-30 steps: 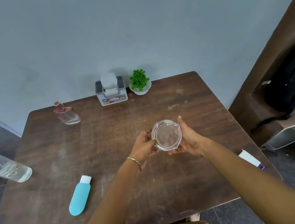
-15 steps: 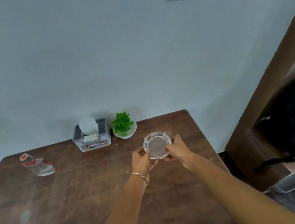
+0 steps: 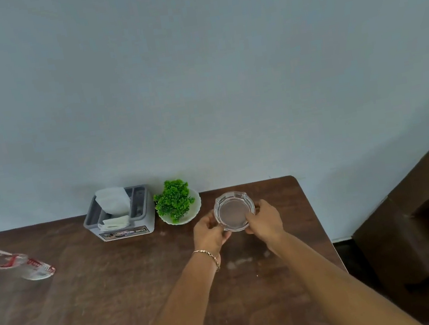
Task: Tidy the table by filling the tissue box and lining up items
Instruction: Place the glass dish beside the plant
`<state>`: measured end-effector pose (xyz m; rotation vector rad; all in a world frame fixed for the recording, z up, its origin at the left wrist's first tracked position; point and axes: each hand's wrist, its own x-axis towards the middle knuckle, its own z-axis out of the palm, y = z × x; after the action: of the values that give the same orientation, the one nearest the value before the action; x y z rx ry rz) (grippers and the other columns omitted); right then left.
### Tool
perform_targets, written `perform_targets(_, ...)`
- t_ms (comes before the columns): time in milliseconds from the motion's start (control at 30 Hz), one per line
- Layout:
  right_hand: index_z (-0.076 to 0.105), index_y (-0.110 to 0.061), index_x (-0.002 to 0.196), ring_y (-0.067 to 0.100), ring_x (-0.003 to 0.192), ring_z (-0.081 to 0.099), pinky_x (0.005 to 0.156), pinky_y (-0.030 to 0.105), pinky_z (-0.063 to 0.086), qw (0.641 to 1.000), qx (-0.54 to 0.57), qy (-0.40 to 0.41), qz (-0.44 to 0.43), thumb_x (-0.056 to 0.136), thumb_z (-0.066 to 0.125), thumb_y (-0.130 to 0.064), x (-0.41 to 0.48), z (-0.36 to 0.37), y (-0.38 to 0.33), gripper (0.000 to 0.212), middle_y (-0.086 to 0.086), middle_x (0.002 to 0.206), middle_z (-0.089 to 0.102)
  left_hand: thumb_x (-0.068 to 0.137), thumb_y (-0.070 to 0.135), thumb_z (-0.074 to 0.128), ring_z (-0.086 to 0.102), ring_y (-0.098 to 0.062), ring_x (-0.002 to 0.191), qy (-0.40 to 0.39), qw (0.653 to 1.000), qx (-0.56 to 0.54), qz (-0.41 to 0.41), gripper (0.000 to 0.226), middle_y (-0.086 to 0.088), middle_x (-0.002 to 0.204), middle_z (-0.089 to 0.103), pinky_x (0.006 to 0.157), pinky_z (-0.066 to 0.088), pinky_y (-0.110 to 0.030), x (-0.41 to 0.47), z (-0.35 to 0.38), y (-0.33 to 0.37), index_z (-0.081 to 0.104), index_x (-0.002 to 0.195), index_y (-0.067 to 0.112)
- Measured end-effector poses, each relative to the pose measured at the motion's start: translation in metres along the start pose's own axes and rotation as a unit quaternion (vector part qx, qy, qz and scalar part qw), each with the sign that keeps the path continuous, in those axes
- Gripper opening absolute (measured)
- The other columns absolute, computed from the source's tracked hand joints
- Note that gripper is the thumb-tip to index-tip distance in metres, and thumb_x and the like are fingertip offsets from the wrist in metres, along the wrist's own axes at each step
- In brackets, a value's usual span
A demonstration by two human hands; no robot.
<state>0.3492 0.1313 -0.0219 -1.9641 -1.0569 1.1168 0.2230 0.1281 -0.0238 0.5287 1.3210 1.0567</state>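
A round clear glass ashtray (image 3: 233, 209) is held between both hands near the table's far right, just right of the plant. My left hand (image 3: 209, 232) grips its left rim and my right hand (image 3: 265, 220) grips its right rim. I cannot tell if it touches the table. A grey tissue box (image 3: 123, 224) with white tissue sticking out stands against the wall at the back. A small green plant in a white bowl (image 3: 177, 206) stands right beside it.
A clear glass bottle with a red cap (image 3: 18, 263) lies on its side at the left of the brown wooden table (image 3: 117, 300). The blue wall runs behind the table. A dark wooden unit (image 3: 419, 216) stands to the right.
Both hands have carried the ashtray away from me, from the table's middle to the far edge beside the plant. The view has tilted up, losing the near table items.
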Motion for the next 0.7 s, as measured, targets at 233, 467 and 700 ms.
perform_targets(233, 0.062, -0.019, 0.111, 0.023, 0.070, 0.071, 0.075, 0.041, 0.060, 1.000, 0.020, 0.018, -0.015, 0.071, 0.058, -0.027, 0.027, 0.020, 0.016, 0.040, 0.005, 0.102, 0.065, 0.090, -0.011, 0.047, 0.058, -0.015, 0.099, 0.042, 0.998, -0.042, 0.037, 0.038, -0.016, 0.126, 0.060, 0.069, 0.054, -0.015, 0.019, 0.002, -0.015, 0.054, 0.126, -0.002)
perform_targets(467, 0.058, -0.022, 0.121, 0.025, 0.084, 0.070, 0.082, 0.044, 0.058, 0.998, 0.047, 0.015, -0.038, 0.076, 0.058, -0.029, 0.053, 0.031, 0.027, 0.045, 0.004, 0.112, 0.062, 0.089, -0.012, 0.045, 0.058, -0.008, 0.093, 0.015, 0.999, -0.017, 0.042, 0.048, -0.001, 0.112, 0.068, 0.071, 0.051, -0.013, 0.028, 0.002, -0.014, 0.048, 0.134, 0.002)
perform_targets(700, 0.054, -0.011, 0.131, 0.022, 0.092, 0.069, 0.062, 0.014, 0.056, 0.992, 0.112, -0.025, -0.042, 0.095, 0.053, -0.011, 0.043, 0.016, 0.019, 0.036, 0.009, 0.123, 0.057, 0.083, -0.015, 0.043, 0.048, -0.003, 0.082, -0.029, 0.995, 0.095, 0.024, 0.068, 0.004, 0.106, 0.066, 0.060, 0.039, -0.012, 0.035, 0.002, -0.012, 0.033, 0.145, 0.011)
